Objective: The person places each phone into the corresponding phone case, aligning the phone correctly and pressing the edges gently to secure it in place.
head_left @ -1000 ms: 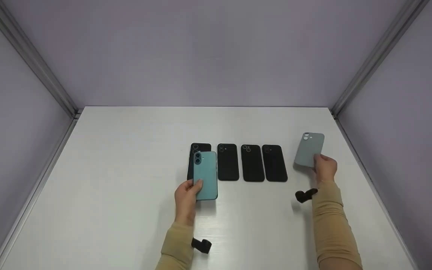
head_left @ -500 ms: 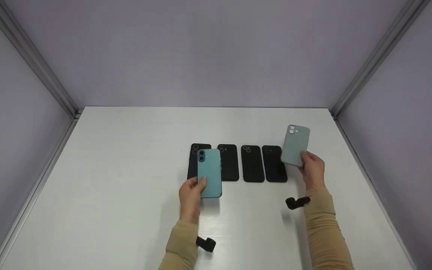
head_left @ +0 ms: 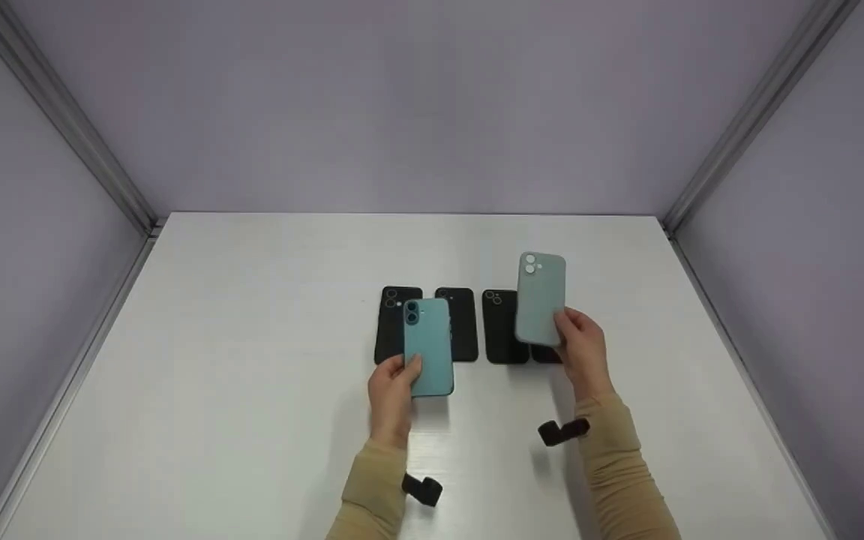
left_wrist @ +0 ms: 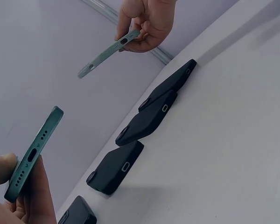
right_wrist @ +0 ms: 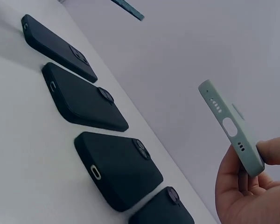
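Note:
My left hand (head_left: 393, 397) grips a teal phone (head_left: 429, 337) by its lower left side, thumb on its back, camera end pointing away from me. The phone's bottom edge with port and speaker holes shows in the left wrist view. In my right hand (head_left: 583, 349) is a pale green phone case (head_left: 541, 296), pinched at its lower right corner. Its camera cut-outs show light through them, and the right wrist view shows open slots along its bottom edge. Both things are held above the table, a short gap apart, overlapping dark phones behind them in the head view.
Several black-cased phones lie in a row on the white table (head_left: 237, 375), among them a left one (head_left: 389, 330), one beside it (head_left: 466, 330) and another (head_left: 502, 337). The rightmost is mostly hidden behind the case. Pale walls (head_left: 417, 105) enclose the back and sides.
My right hand has lifted the pale green case and carried it left, from the table's right side to over the dark phones. My left hand has shifted slightly right with the teal phone.

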Demonstrator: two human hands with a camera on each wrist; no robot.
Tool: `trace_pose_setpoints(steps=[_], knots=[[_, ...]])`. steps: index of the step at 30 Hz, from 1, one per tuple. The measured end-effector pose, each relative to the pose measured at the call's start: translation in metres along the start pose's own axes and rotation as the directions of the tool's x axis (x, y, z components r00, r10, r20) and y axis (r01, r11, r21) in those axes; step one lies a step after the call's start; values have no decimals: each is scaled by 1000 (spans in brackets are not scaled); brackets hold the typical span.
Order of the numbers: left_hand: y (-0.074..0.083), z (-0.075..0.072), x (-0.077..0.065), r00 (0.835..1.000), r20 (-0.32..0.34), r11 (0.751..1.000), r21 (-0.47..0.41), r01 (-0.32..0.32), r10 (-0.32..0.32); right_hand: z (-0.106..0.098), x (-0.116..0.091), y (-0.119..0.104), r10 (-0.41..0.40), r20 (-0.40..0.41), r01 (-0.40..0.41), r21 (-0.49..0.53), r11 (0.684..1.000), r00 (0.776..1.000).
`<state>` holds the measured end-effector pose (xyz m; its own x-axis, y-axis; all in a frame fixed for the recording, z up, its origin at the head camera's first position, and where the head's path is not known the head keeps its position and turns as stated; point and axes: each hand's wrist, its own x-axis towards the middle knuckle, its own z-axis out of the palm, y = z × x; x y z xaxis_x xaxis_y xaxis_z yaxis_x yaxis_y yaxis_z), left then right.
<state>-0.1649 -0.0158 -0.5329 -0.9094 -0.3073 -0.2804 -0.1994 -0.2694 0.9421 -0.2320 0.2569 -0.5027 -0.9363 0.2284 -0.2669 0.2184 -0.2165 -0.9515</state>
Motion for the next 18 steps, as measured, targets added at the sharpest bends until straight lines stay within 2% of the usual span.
trace_pose_setpoints(steps=[4,14,18], knots=[[-2,2,0,1000,6,1000,2,-7,7,11,-8,7,-18,3,18,-46,999,1000],[-1,8,-1,1000,16,1000,9,16,-16,42,-32,21,-25,82,30,-59,998,996],[0,10,-2,1000,17,1000,-2,20,-20,52,-40,25,-33,103,37,-35,999,994]])
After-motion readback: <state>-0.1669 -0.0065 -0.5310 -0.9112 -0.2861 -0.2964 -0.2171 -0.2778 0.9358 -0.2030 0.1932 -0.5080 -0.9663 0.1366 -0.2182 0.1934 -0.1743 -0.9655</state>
